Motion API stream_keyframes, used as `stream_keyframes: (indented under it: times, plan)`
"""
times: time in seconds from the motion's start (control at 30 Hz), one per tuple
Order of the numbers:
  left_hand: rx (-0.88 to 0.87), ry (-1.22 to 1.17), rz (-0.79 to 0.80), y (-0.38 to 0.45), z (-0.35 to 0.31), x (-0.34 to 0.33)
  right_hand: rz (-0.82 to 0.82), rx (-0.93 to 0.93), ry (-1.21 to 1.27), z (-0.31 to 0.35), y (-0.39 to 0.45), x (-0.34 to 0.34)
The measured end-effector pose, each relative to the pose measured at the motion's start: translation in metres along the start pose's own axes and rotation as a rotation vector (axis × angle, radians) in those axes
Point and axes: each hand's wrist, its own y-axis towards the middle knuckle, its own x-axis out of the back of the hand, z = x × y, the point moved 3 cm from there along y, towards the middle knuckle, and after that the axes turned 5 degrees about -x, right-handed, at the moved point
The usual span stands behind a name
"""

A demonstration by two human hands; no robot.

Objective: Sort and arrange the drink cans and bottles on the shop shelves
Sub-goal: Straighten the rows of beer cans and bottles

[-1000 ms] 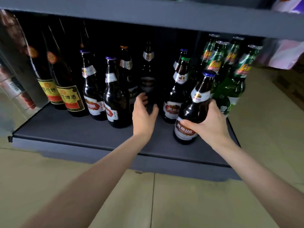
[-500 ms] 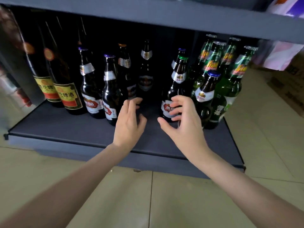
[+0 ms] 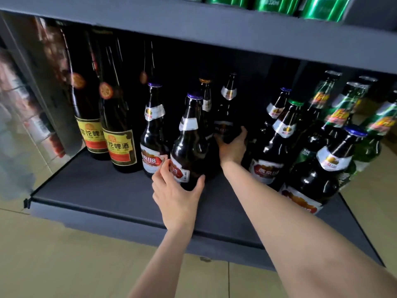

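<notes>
Now both hands [image 3: 178,194] on shelf [image 3: 107,190] bottles [image 3: 190,143].

On the dark grey bottom shelf [image 3: 90,190], two tall dark glass bottles with yellow-red labels [image 3: 107,117] stood far left, brown glass beer bottles with white-red labels [image 3: 153,134] just right of them. Left hand [image 3: 176,196] gripped the front brown bottle [image 3: 190,143]; right hand [image 3: 233,147] reached behind it, round a dark bottle further back [image 3: 226,117]. Green glass bottles [image 3: 343,108] stood far right, green cans [image 3: 277,4] on the shelf above.
</notes>
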Motion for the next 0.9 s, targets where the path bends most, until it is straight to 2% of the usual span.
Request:
stream_keyframes:
  times: [0.13,0.4,0.73,0.9]
  plan:
    - [-0.011,-0.04,-0.014,0.004,0.006,-0.003,0.006,0.053,0.089,-0.006,0.021,-0.015]
    - [0.021,-0.074,-0.017,0.004,0.009,-0.007,0.034,-0.036,0.029,-0.014,0.052,-0.037]
    - [0.018,-0.072,0.03,0.003,0.007,-0.005,-0.086,-0.007,-0.014,-0.024,0.012,-0.009]
    - [0.017,-0.074,0.025,0.002,0.006,-0.004,-0.063,-0.054,-0.089,-0.023,0.01,-0.009]
